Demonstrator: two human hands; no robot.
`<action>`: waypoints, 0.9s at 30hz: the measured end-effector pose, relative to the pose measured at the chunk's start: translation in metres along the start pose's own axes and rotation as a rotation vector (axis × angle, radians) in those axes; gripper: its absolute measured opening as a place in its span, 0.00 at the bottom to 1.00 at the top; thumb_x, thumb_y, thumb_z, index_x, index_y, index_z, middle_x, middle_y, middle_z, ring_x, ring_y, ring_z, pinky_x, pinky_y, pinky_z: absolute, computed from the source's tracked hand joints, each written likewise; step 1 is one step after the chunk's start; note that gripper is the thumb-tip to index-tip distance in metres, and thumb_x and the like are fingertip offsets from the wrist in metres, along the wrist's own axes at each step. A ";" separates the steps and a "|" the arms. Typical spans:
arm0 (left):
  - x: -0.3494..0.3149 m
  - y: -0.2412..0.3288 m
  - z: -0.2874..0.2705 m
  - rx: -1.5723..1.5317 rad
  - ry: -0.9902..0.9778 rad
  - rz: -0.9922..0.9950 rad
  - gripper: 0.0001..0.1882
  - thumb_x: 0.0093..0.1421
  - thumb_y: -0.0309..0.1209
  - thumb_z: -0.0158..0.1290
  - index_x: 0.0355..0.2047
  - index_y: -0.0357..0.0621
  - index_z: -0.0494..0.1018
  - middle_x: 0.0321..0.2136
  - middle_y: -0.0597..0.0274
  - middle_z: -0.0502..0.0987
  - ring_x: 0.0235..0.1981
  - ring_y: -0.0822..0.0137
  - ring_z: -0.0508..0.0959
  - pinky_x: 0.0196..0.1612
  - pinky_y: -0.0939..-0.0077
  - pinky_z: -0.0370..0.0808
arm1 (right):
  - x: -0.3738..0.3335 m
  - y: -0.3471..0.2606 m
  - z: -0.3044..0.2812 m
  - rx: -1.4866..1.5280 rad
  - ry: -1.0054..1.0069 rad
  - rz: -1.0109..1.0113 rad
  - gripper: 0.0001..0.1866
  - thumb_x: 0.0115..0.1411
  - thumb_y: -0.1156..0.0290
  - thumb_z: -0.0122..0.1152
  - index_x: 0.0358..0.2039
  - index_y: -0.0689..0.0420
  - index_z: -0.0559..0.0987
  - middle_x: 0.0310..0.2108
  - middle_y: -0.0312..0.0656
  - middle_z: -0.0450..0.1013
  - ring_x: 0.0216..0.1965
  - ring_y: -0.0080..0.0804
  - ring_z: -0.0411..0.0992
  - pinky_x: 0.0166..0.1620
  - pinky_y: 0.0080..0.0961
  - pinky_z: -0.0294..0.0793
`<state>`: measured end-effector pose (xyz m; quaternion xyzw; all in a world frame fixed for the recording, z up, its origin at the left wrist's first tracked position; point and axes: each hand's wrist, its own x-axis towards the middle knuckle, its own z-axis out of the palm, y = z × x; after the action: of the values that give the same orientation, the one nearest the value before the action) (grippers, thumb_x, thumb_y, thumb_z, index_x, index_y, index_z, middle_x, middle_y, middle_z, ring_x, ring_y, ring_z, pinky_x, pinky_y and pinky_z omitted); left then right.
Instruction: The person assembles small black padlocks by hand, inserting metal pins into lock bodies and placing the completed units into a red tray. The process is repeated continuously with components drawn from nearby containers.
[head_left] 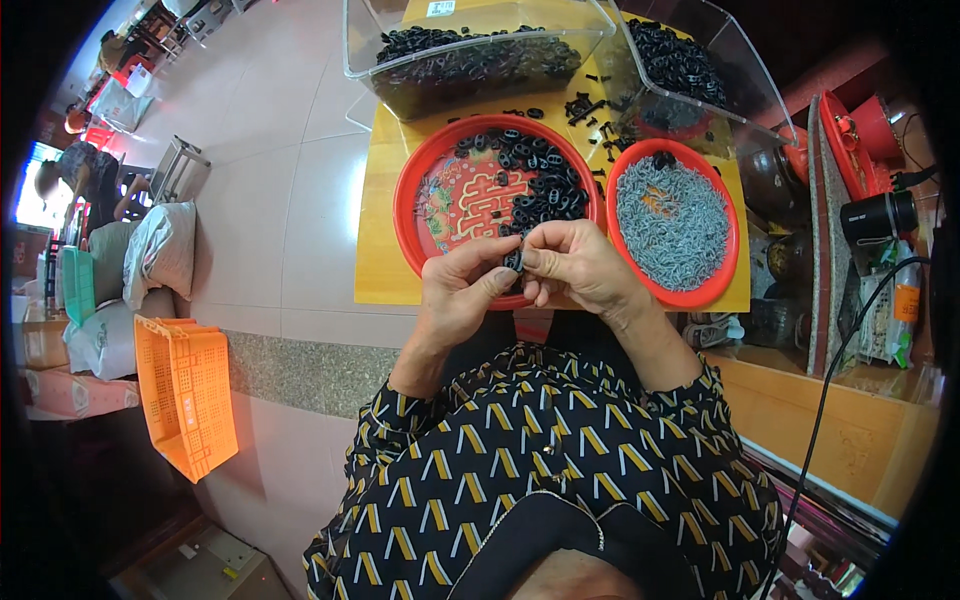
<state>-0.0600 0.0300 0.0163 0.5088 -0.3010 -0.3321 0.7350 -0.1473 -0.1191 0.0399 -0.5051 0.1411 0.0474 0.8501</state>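
My left hand (462,290) and my right hand (578,262) meet over the near rim of a red round tray (408,228). Pinched between the left fingers is a small black plastic part (514,261), oval with holes. The right thumb and fingertips close against its upper end; whether they hold a screw there is too small to tell. Many more black oval parts (548,200) lie heaped along the tray's right side. Just right of it, a smaller red tray (733,232) holds a pile of grey metal screws (672,222).
Two clear plastic bins (480,50) (690,60) of black parts stand at the yellow table's (385,275) far side. Loose black pieces (582,108) lie between. An orange crate (185,395) and stuffed sacks (160,255) sit on the floor at left. A black cable (832,380) hangs at right.
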 end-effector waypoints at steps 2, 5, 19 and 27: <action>-0.001 0.001 -0.002 0.044 -0.004 0.000 0.16 0.52 0.17 0.49 0.43 0.33 0.68 0.32 0.61 0.74 0.33 0.75 0.72 0.37 0.83 0.71 | 0.003 0.002 -0.003 0.031 -0.022 0.053 0.09 0.54 0.70 0.56 0.29 0.64 0.72 0.20 0.38 0.70 0.19 0.21 0.71 0.20 0.12 0.72; -0.001 0.000 -0.004 0.032 -0.011 -0.040 0.16 0.51 0.17 0.50 0.43 0.33 0.68 0.31 0.62 0.73 0.32 0.76 0.72 0.36 0.84 0.70 | 0.005 0.004 -0.008 0.073 -0.066 0.065 0.09 0.54 0.69 0.56 0.29 0.64 0.72 0.19 0.38 0.70 0.19 0.21 0.71 0.20 0.12 0.72; -0.005 0.002 0.013 0.112 0.009 0.001 0.17 0.49 0.16 0.51 0.42 0.35 0.69 0.32 0.62 0.71 0.34 0.75 0.72 0.38 0.82 0.70 | -0.014 -0.009 0.013 -0.163 0.156 -0.079 0.07 0.54 0.70 0.55 0.26 0.61 0.72 0.20 0.35 0.70 0.19 0.15 0.67 0.20 0.11 0.67; -0.024 0.114 0.029 0.062 -0.337 0.603 0.09 0.50 0.22 0.51 0.33 0.31 0.70 0.26 0.50 0.72 0.24 0.61 0.73 0.26 0.73 0.68 | -0.014 -0.124 -0.064 -0.032 0.472 -0.743 0.07 0.55 0.75 0.51 0.30 0.66 0.72 0.24 0.44 0.71 0.26 0.27 0.71 0.30 0.19 0.72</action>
<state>-0.0760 0.0631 0.1304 0.3570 -0.5652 -0.1699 0.7240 -0.1456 -0.2339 0.1199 -0.5318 0.1393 -0.3759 0.7460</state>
